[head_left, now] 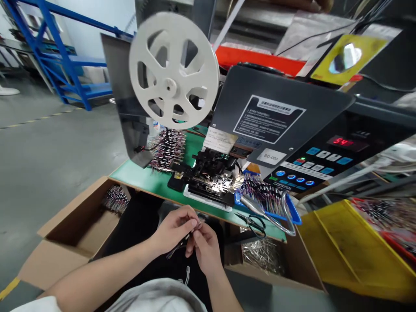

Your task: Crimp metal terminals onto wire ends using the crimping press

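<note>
Close together over my lap, my left hand (177, 229) and my right hand (207, 248) meet at the fingertips, both closed in a pinch. Between them is a small bunch of thin wires (172, 252), its ends poking out below my left fingers. Most of the bunch is hidden by my fingers. Just beyond my hands stands a crimping machine (279, 112), its lit metal press head (224, 184) over the green bench top (136, 175). Dark-handled scissors (255, 223) lie at the bench edge, to the right of my hands.
A pile of wires (167, 149) lies on the bench behind the press; a blue tray (295, 214) holds more. A large white reel (169, 86) stands above. Cardboard boxes flank me, the left one (61, 216) with wires inside. Yellow bins (354, 251) stand at right.
</note>
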Demonstrator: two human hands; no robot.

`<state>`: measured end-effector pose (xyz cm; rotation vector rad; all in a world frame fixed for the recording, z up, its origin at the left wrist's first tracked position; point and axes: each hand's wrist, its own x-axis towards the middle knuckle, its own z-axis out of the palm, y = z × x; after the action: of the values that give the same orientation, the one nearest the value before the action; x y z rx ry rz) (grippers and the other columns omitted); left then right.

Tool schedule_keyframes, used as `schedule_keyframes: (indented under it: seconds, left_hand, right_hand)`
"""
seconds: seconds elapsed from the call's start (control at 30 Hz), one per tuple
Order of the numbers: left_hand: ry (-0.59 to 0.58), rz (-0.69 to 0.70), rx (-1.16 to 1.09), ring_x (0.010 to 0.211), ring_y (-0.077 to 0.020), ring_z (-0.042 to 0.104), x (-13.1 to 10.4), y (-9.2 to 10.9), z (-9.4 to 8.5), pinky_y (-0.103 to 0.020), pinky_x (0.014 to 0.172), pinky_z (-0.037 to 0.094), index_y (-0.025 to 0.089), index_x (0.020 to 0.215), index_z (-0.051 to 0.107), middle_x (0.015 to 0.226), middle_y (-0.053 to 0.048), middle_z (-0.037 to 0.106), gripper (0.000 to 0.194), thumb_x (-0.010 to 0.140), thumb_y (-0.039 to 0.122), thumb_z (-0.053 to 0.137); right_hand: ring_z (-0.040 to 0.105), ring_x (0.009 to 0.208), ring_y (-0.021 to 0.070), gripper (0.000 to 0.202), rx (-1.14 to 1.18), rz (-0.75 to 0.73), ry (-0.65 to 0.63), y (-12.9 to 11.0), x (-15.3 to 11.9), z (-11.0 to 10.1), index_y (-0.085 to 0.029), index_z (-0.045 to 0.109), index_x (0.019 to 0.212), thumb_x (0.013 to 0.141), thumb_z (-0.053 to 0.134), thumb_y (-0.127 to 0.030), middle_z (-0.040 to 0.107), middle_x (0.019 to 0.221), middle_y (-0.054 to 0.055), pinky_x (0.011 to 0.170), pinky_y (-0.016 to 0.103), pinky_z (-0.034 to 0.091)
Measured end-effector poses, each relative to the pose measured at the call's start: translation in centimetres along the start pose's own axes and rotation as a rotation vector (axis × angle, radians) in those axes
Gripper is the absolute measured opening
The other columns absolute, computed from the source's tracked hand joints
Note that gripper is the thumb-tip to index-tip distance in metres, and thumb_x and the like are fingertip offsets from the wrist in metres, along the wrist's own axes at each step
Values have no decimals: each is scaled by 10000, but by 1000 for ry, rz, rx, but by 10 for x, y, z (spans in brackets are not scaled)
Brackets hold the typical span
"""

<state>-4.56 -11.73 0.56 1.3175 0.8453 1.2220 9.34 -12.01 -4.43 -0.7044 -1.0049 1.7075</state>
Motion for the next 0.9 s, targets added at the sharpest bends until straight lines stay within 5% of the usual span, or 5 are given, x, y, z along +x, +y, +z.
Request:
schedule_keyframes:
  seconds: [0.17, 0.33, 0.6, 0.77, 0.9]
  left_hand:
    - [-15, -68, 13, 668, -112, 576, 32, -6, -3, -217, 633, 472, 153, 820, 615, 715, 13, 577, 203, 918, 331, 612]
    - [-49, -147, 113, 657, -113, 539, 64, -19, 1, -208, 617, 430, 167, 832, 597, 723, 26, 568, 158, 916, 301, 588]
    - [-237, -36, 371, 718, -135, 526, 114, -16, 12, -238, 676, 411, 182, 839, 597, 769, 13, 572, 127, 915, 206, 499]
    - [-351, 120, 389, 754, -154, 544, 121, -7, 14, -264, 707, 430, 180, 911, 599, 822, -21, 598, 179, 948, 269, 449]
    - [-411, 65, 478, 714, -145, 552, 115, -5, 15, -243, 658, 430, 193, 894, 608, 788, -1, 615, 134, 917, 306, 539]
  right_hand:
    - [574, 314, 124, 402, 118, 79, 44, -6, 18, -14, -126, 639, 841, 859, 660, -528, 640, 437, 12, 320, 166, 437]
    - [541, 309, 98, 337, 135, 87, 72, -8, 37, -41, -164, 580, 757, 863, 685, -466, 615, 442, -30, 324, 168, 462]
    - [477, 289, 80, 340, -11, 72, 132, -33, 55, -73, -181, 566, 790, 853, 679, -496, 590, 436, -56, 322, 159, 403]
    - [436, 326, 63, 318, -159, 28, 148, -57, 48, -72, -175, 576, 823, 890, 639, -480, 542, 455, -68, 350, 152, 362]
    - [414, 351, 55, 283, -271, 49, 126, -63, 34, -66, -176, 568, 819, 915, 623, -437, 476, 471, -85, 364, 148, 328]
